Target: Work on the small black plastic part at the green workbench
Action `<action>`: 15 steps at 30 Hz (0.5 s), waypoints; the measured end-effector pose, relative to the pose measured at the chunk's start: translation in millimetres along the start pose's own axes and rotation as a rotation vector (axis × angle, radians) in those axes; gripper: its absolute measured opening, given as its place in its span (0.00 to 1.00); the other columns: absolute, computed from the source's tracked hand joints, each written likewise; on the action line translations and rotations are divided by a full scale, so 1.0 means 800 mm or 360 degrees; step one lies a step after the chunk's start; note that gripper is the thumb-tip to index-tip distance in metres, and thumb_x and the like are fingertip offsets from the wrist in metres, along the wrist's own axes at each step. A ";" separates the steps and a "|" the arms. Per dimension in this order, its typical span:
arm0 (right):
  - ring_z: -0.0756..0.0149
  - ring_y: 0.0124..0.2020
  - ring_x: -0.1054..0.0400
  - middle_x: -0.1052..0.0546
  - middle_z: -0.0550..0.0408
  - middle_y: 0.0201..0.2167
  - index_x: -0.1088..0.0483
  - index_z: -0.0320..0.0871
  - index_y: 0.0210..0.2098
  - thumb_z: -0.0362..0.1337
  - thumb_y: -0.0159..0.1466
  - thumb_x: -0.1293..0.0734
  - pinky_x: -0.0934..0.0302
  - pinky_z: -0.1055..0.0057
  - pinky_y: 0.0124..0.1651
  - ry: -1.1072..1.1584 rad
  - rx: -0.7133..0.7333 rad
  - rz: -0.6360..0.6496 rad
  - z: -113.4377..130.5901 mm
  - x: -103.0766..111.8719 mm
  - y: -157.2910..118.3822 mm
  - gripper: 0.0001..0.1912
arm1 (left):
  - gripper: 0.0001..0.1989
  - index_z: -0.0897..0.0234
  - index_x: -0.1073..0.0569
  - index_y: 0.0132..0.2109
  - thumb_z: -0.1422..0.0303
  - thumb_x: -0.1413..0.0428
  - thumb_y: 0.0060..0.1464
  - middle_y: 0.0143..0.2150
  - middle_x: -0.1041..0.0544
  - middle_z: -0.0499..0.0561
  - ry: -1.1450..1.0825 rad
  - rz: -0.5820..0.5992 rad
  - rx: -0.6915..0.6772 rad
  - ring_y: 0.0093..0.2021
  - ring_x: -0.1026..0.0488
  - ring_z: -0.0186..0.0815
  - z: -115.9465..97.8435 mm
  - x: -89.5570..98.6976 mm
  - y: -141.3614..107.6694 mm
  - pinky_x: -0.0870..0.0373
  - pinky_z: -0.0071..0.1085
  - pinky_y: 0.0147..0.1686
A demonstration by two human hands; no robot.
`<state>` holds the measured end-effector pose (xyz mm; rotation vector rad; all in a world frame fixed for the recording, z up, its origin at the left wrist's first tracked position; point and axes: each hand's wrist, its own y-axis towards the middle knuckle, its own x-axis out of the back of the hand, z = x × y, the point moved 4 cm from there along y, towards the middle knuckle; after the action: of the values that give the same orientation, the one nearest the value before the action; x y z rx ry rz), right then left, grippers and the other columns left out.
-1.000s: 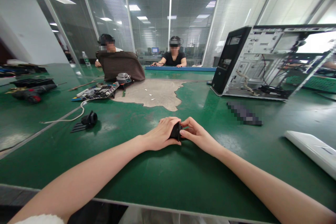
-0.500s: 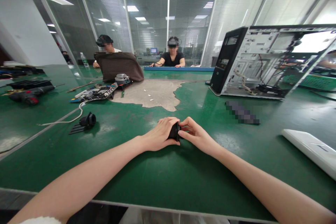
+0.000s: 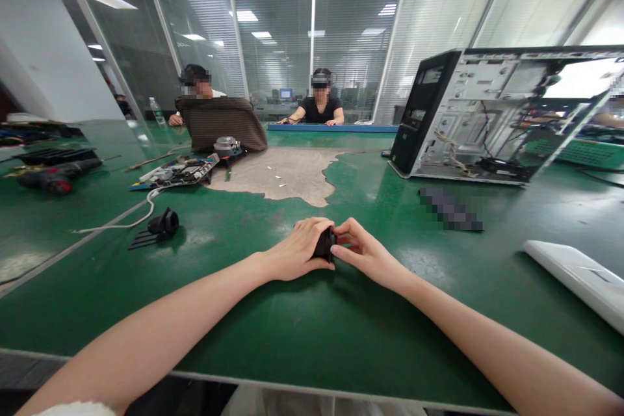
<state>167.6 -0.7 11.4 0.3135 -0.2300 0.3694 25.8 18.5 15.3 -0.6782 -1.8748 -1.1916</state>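
the black part (image 3: pixel 323 246) sits between the hands, low over the green table (image 3: pixel 302 338). the left hand (image 3: pixel 298 249), covering more of it, grips it from its left; the right hand (image 3: pixel 363 247) pinches its right end, its long axis too hidden to tell.

A glass partition (image 3: pixel 273 62) rises beyond the green table (image 3: pixel 302 344).
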 end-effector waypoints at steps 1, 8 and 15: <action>0.69 0.36 0.34 0.34 0.59 0.35 0.41 0.45 0.36 0.39 0.59 0.36 0.38 0.69 0.38 -0.0015 -0.0003 -0.0019 0.000 0.000 0.001 0.08 | 0.34 0.64 0.52 0.57 0.57 0.45 0.51 0.54 0.41 0.62 0.0004 0.0005 0.0003 0.55 0.43 0.45 0.000 0.000 0.000 0.44 0.44 0.53; 0.67 0.38 0.34 0.34 0.56 0.38 0.40 0.45 0.36 0.41 0.56 0.35 0.37 0.67 0.40 -0.0010 -0.0096 -0.0057 -0.001 0.002 0.004 0.12 | 0.34 0.64 0.53 0.57 0.57 0.45 0.51 0.54 0.41 0.61 -0.0004 0.0007 -0.0006 0.55 0.43 0.45 0.000 -0.001 0.001 0.45 0.44 0.53; 0.66 0.40 0.33 0.33 0.58 0.37 0.41 0.46 0.36 0.37 0.56 0.33 0.36 0.68 0.39 -0.0002 -0.0021 0.0012 0.001 0.002 -0.001 0.12 | 0.33 0.63 0.53 0.58 0.57 0.46 0.52 0.54 0.41 0.61 -0.0005 0.0000 -0.0005 0.55 0.43 0.46 0.000 0.000 0.000 0.45 0.45 0.52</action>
<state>169.0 -1.6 12.5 0.2998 -0.2346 0.3752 25.8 18.5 15.5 -0.6821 -1.8757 -1.1946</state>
